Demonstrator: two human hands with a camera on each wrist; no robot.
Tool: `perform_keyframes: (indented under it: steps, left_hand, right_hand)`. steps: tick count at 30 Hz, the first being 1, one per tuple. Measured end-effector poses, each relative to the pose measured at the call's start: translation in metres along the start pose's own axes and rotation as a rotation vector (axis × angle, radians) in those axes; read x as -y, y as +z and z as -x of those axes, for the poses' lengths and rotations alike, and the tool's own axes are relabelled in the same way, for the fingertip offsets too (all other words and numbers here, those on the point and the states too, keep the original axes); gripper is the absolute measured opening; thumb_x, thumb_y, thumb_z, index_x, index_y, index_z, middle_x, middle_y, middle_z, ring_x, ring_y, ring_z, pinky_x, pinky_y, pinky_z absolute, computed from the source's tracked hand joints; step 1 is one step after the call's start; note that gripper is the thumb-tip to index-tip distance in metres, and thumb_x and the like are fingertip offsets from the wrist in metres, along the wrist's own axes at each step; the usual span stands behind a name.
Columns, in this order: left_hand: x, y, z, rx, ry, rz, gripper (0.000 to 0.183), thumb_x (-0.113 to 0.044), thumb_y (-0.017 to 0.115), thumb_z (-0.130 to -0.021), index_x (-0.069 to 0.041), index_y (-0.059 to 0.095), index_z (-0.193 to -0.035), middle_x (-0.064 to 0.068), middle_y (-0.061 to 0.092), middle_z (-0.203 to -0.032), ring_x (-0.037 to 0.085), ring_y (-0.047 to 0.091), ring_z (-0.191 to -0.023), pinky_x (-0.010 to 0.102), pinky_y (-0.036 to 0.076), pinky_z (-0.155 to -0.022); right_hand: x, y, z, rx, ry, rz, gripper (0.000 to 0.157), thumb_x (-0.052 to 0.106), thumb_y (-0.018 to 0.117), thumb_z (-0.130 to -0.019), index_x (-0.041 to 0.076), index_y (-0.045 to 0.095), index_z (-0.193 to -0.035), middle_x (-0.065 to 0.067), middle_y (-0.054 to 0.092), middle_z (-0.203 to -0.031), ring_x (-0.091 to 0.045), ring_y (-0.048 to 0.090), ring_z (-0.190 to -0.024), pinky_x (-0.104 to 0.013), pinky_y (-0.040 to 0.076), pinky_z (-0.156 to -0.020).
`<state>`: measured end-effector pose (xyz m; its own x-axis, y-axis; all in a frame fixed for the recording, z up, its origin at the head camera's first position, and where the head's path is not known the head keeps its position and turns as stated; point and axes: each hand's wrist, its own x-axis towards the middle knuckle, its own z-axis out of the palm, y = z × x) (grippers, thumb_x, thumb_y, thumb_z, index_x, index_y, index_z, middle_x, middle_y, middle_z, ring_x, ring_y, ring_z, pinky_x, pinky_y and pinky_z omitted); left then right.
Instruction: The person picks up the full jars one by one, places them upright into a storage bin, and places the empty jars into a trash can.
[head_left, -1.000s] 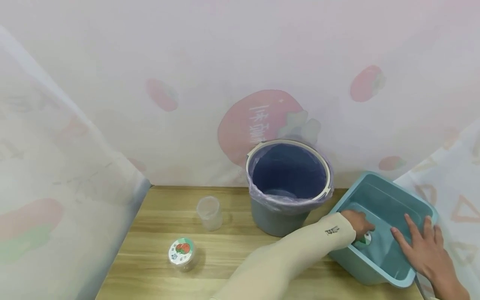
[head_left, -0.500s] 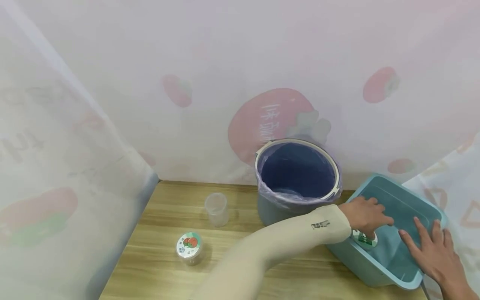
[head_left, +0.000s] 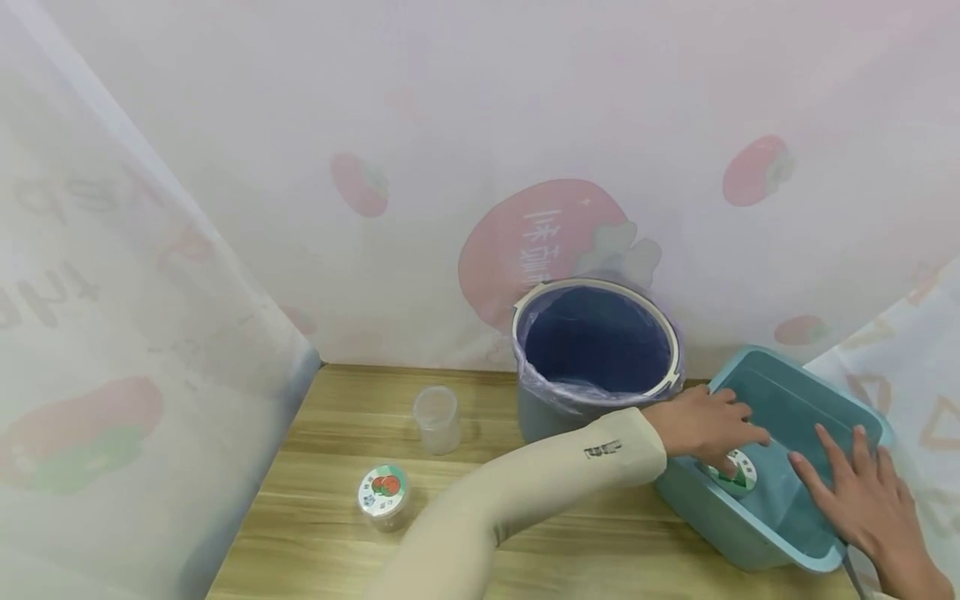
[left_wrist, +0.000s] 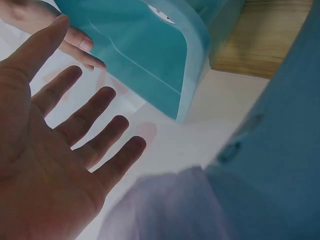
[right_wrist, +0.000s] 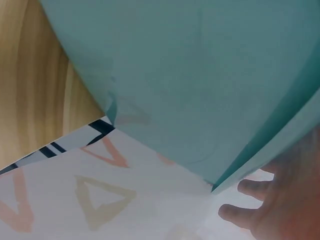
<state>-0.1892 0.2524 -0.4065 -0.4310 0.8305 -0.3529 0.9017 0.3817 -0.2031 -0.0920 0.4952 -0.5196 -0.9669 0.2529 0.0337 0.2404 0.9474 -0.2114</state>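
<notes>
A teal plastic tub (head_left: 862, 412) stands tilted at the right end of the table. Inside, near its left wall, sits a round-lidded tub (head_left: 738, 479) with a green and white printed top. My left hand (head_left: 708, 425) hovers over the left rim, fingers spread, with nothing in it; the left wrist view shows the bare palm. Over the opposite rim lies my right hand (head_left: 862, 500), its fingers spread out at the edge. In the right wrist view its fingers (right_wrist: 255, 190) show beside the teal wall (right_wrist: 200, 75).
A bucket (head_left: 551, 429) lined with a purple bag stands just left of the teal tub, close to my left forearm. Farther left on the wooden table (head_left: 300, 483) are a clear cup (head_left: 437, 421) and a small tub (head_left: 384, 496) with a tomato-print lid.
My left hand has let go of the round-lidded tub, lifted out and drawn back left, its fingers opening. The right hand stays at the rim. The head view has shifted slightly.
</notes>
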Motion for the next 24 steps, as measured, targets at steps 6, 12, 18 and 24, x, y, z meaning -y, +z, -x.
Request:
perform_keyframes:
  steps: [6,12,18,24]
  left_hand:
    - [0.009,0.001,0.016,-0.033,-0.002,-0.034,0.071,-0.072,0.048,-0.090,-0.060,0.013,-0.150,-0.025,0.017,-0.161,0.003,0.014,-0.150,0.032,0.023,-0.121]
    - [0.017,0.000,0.036,-0.063,-0.007,-0.029,0.071,-0.072,0.048,-0.091,-0.060,0.012,-0.151,-0.025,0.016,-0.161,0.005,0.012,-0.151,0.033,0.018,-0.123]
    - [0.028,-0.001,0.055,-0.124,-0.007,-0.044,0.072,-0.074,0.047,-0.089,-0.058,0.014,-0.152,-0.022,0.015,-0.163,0.007,0.013,-0.152,0.032,0.022,-0.122]
    - [0.038,-0.004,0.080,-0.211,0.027,-0.078,0.075,-0.073,0.047,-0.090,-0.053,0.016,-0.154,-0.018,0.018,-0.164,0.009,0.013,-0.153,0.032,0.025,-0.121]
  right_hand:
    - [0.016,-0.004,0.001,-0.028,-0.045,0.005,0.086,0.062,0.039,-0.101,0.007,0.009,-0.160,-0.042,-0.007,-0.156,-0.071,0.000,-0.135,-0.082,0.013,-0.094]
    - [0.035,-0.013,-0.002,-0.073,-0.123,0.008,0.082,0.058,0.043,-0.102,0.010,0.012,-0.161,-0.040,-0.005,-0.157,-0.070,0.001,-0.136,-0.083,0.014,-0.094]
    - [0.051,-0.025,-0.010,-0.099,-0.188,0.006,0.079,0.055,0.045,-0.102,0.014,0.013,-0.162,-0.035,-0.006,-0.160,-0.069,0.000,-0.137,-0.084,0.012,-0.096]
    - [0.067,-0.034,-0.019,-0.090,-0.233,0.002,0.079,0.055,0.046,-0.102,0.016,0.012,-0.162,-0.029,-0.010,-0.162,-0.063,-0.006,-0.142,-0.084,0.008,-0.096]
